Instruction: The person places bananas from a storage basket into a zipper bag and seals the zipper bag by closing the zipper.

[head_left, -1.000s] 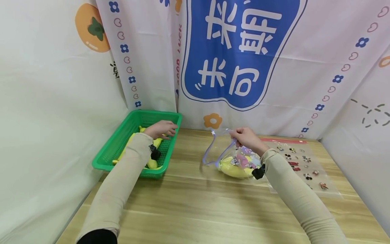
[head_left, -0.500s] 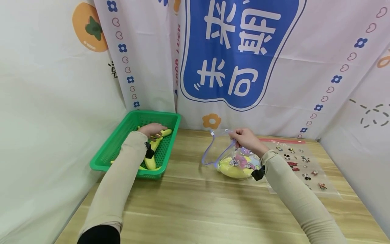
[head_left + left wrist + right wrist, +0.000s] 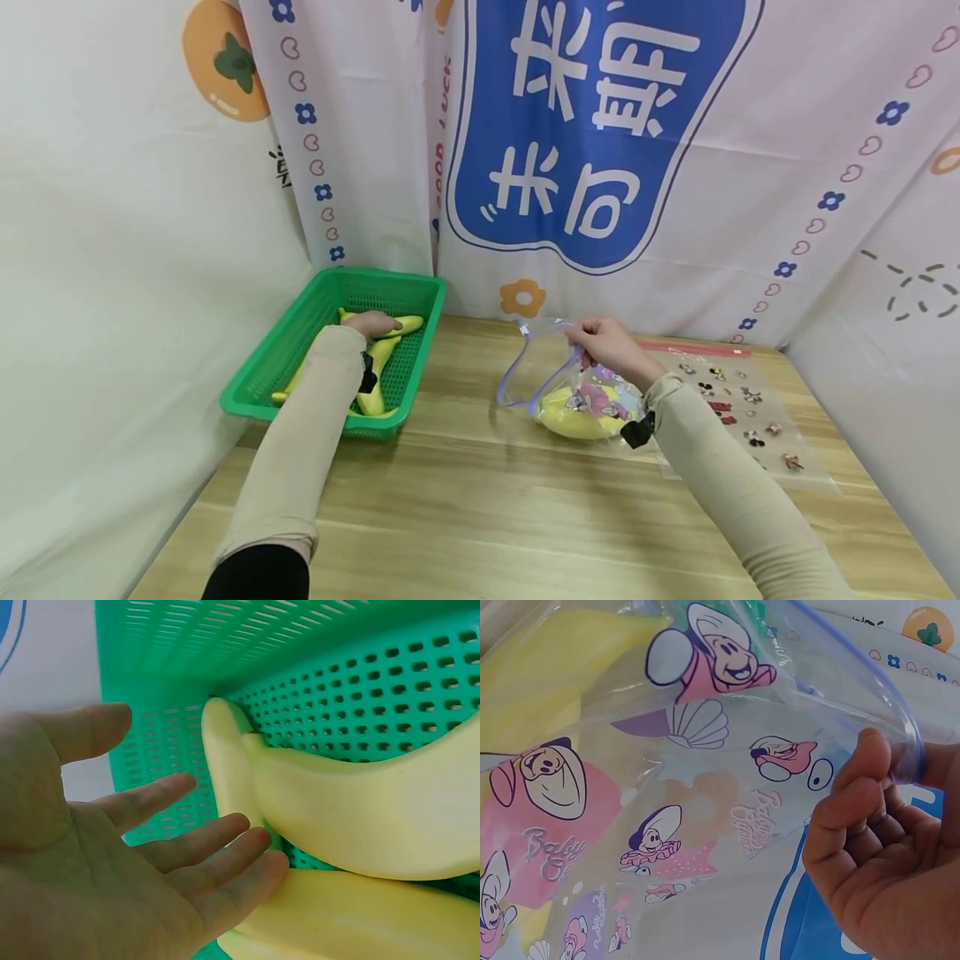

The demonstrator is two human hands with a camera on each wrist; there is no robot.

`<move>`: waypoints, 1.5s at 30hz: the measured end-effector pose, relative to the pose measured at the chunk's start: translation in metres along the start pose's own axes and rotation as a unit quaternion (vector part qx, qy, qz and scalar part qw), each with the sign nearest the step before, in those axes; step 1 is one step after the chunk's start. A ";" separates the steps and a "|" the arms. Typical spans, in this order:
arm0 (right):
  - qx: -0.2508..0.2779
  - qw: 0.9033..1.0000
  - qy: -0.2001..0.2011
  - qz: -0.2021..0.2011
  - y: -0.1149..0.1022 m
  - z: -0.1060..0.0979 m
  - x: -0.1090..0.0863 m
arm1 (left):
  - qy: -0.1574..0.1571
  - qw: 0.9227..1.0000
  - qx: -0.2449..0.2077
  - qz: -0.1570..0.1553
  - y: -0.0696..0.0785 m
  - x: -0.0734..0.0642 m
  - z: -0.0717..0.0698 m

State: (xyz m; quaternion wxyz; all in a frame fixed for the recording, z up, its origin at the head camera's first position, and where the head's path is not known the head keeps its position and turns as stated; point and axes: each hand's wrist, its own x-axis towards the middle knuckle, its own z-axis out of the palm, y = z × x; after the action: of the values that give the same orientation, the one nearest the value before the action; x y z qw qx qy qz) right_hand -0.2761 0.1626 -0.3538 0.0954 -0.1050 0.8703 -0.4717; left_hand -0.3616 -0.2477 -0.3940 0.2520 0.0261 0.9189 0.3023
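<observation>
My left hand [image 3: 375, 323] is inside the green basket [image 3: 240, 398], low over several yellow bananas [image 3: 377, 375]. In the left wrist view its fingers [image 3: 217, 844] are spread and loosely extended. The little fingertip lies against or just over the nearest banana [image 3: 360, 915]; I cannot tell which. On the right, my right hand [image 3: 611, 346] pinches the purple rim of a clear zip bag [image 3: 517, 379] between thumb and fingers. The bag carries cartoon prints, its mouth gapes toward the left, and a banana [image 3: 573, 417] lies in it.
Right of the bag, another clear zip bag [image 3: 795, 425] with a red seal and small cartoon prints lies flat on the wooden table [image 3: 480, 517]. A printed curtain [image 3: 375, 150] hangs behind the table, and white sheets flank it on both sides.
My left hand has moved left and down, from above the basket's right side to lower among the bananas. The right hand and the bag have stayed in place.
</observation>
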 end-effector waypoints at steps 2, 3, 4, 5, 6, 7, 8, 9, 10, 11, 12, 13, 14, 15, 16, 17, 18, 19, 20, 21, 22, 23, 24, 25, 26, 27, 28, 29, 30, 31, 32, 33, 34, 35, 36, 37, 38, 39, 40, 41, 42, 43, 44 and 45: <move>0.002 1.000 -0.001 0.001 0.000 0.001 0.000 | -0.002 1.000 0.007 -0.013 -0.003 0.004 0.000; 0.003 1.000 -0.002 0.002 0.000 0.001 0.001 | 0.000 1.000 0.006 -0.020 -0.006 0.009 0.000; 0.003 1.000 -0.001 0.003 0.001 0.001 0.001 | 0.002 1.000 0.012 -0.023 -0.011 0.016 0.000; 0.003 1.000 -0.002 0.003 0.001 0.001 0.002 | 0.003 1.000 0.016 -0.026 -0.018 0.027 0.000; 0.004 1.000 -0.002 0.004 0.001 0.002 0.003 | -0.001 0.999 0.027 -0.024 -0.026 0.037 -0.001; 0.003 1.000 -0.003 0.003 0.002 0.002 0.003 | -0.005 0.999 0.036 -0.014 -0.039 0.054 -0.001; 0.004 1.000 -0.003 0.003 0.002 0.002 0.004 | -0.013 0.999 0.047 0.002 -0.051 0.069 -0.002; 0.004 1.000 -0.005 0.002 0.002 0.001 0.004 | -0.017 0.998 0.061 0.010 -0.056 0.076 -0.002; 0.005 1.000 -0.006 0.001 0.002 0.001 0.005 | -0.023 0.997 0.070 0.014 -0.059 0.081 -0.001; 0.005 1.000 -0.008 -0.002 0.002 0.001 0.004 | -0.029 0.997 0.073 0.016 -0.058 0.081 -0.001; 0.007 1.000 -0.009 -0.003 0.002 0.001 0.005 | -0.035 0.997 0.069 0.015 -0.053 0.075 0.000; 0.007 1.000 -0.012 -0.004 0.002 0.001 0.005 | -0.037 0.997 0.062 0.008 -0.046 0.068 0.001; 0.010 1.000 -0.013 -0.004 0.002 0.001 0.005 | -0.041 0.998 0.046 -0.007 -0.034 0.054 0.003; 0.009 1.000 -0.014 -0.005 0.002 0.000 0.004 | -0.039 0.998 0.038 -0.020 -0.020 0.040 0.004; 0.010 1.000 -0.014 -0.004 0.001 0.000 0.004 | -0.037 0.999 0.026 -0.023 -0.014 0.032 0.006; 0.009 1.000 -0.014 -0.004 0.001 0.000 0.004 | -0.038 0.999 0.009 -0.023 -0.007 0.023 0.007; 0.009 1.000 -0.014 -0.004 0.001 0.000 0.004 | -0.037 0.999 -0.004 -0.019 -0.002 0.016 0.007; 0.007 1.000 -0.013 -0.003 0.001 -0.001 0.004 | -0.035 0.999 -0.012 -0.016 0.002 0.011 0.008; 0.006 1.000 -0.012 -0.002 0.000 -0.001 0.004 | -0.035 0.999 -0.024 -0.014 0.004 0.008 0.009; 0.005 1.000 -0.010 -0.001 0.000 -0.001 0.004 | -0.034 0.999 -0.022 -0.010 0.006 0.005 0.010; 0.005 1.000 -0.010 -0.001 0.000 -0.001 0.004 | -0.034 0.999 -0.023 -0.009 0.006 0.005 0.011; 0.003 1.000 -0.010 -0.001 0.000 -0.001 0.003 | -0.034 0.999 -0.020 -0.008 0.006 0.004 0.012; 0.003 1.000 -0.009 -0.001 0.000 -0.001 0.003 | -0.035 0.999 -0.010 -0.007 0.004 0.006 0.012; 0.002 1.000 -0.010 -0.002 0.000 0.000 0.003 | -0.036 0.999 -0.007 -0.010 0.002 0.008 0.012; 0.002 1.000 -0.009 -0.002 0.000 0.000 0.002 | -0.038 0.999 0.000 -0.011 0.001 0.010 0.012; 0.002 1.000 -0.010 -0.003 0.000 0.000 0.002 | -0.039 0.999 0.011 -0.010 -0.001 0.012 0.013; 0.003 1.000 -0.009 -0.002 -0.001 0.000 0.002 | -0.041 0.999 0.014 -0.013 -0.003 0.014 0.013; 0.004 1.000 -0.008 -0.002 -0.001 0.001 0.002 | -0.042 0.999 0.013 -0.014 -0.004 0.015 0.013; 0.004 1.000 -0.009 -0.001 -0.001 0.001 0.002 | -0.045 0.999 0.013 -0.016 -0.006 0.016 0.013; 0.002 1.000 -0.009 -0.002 0.000 0.000 0.002 | -0.046 0.999 0.011 -0.019 -0.006 0.016 0.014; 0.003 1.000 -0.010 0.000 0.000 0.000 0.002 | -0.047 0.999 0.012 -0.022 -0.006 0.017 0.014; 0.003 1.000 -0.011 0.000 0.000 0.000 0.002 | -0.047 0.999 0.009 -0.026 -0.005 0.017 0.014; 0.005 1.000 -0.011 0.002 0.000 0.000 0.002 | -0.047 0.998 0.006 -0.029 -0.004 0.017 0.015; 0.004 1.000 -0.013 0.003 0.000 -0.001 0.002 | -0.047 0.998 0.003 -0.033 -0.003 0.016 0.015; 0.004 1.000 -0.013 0.004 0.000 -0.001 0.002 | -0.046 0.998 0.003 -0.035 -0.003 0.016 0.015; 0.003 1.000 -0.014 0.006 0.001 -0.001 0.002 | -0.046 0.998 0.000 -0.039 -0.002 0.017 0.015; 0.005 1.000 -0.014 0.007 0.001 -0.002 0.002 | -0.046 0.998 0.000 -0.041 -0.002 0.017 0.016; 0.004 1.000 -0.013 0.009 0.001 -0.003 0.002 | -0.046 0.998 -0.001 -0.042 -0.001 0.018 0.016; 0.004 1.000 -0.013 0.010 0.001 -0.003 0.003 | -0.048 0.998 -0.006 -0.044 -0.002 0.019 0.016; 0.002 1.000 -0.013 0.010 0.001 -0.003 0.003 | -0.051 0.997 -0.015 -0.047 -0.003 0.019 0.017; 0.001 1.000 -0.013 0.010 0.001 -0.003 0.003 | -0.051 0.998 -0.016 -0.046 -0.003 0.020 0.017; 0.000 1.000 -0.014 0.009 0.001 -0.003 0.004 | -0.052 0.997 -0.024 -0.047 -0.003 0.019 0.018; 0.000 1.000 -0.015 0.009 0.001 -0.003 0.004 | -0.051 0.997 -0.027 -0.045 -0.004 0.019 0.019; -0.001 1.000 -0.015 0.009 0.001 -0.003 0.004 | -0.052 0.997 -0.029 -0.043 -0.004 0.019 0.019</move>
State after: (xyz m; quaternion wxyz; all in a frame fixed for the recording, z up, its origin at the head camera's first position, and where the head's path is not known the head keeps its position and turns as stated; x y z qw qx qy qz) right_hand -0.2810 0.1643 -0.3534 0.1126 -0.1047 0.8698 -0.4688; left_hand -0.3685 -0.2364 -0.4181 0.3127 -0.0049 0.8959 0.3157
